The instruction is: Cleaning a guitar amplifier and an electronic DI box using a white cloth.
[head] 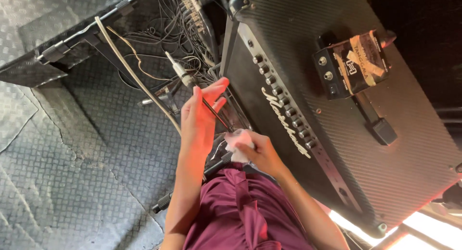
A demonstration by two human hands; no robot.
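My left hand (199,118) pinches a thin black cable (217,116) that ends in a silver jack plug (179,70) pointing up and left. My right hand (260,151) is closed on a crumpled white cloth (238,142) wrapped around the same cable, just below the left hand. Both hands are in front of the control panel of a black guitar amplifier (337,130), beside its row of knobs (284,103).
A small black box (351,62) with tape strips sits on top of the amplifier, above its carry handle (378,122). Tangled cables (168,43) and a black stand (77,38) lie on the metal tread-plate floor (72,173). My maroon shirt (240,211) fills the bottom centre.
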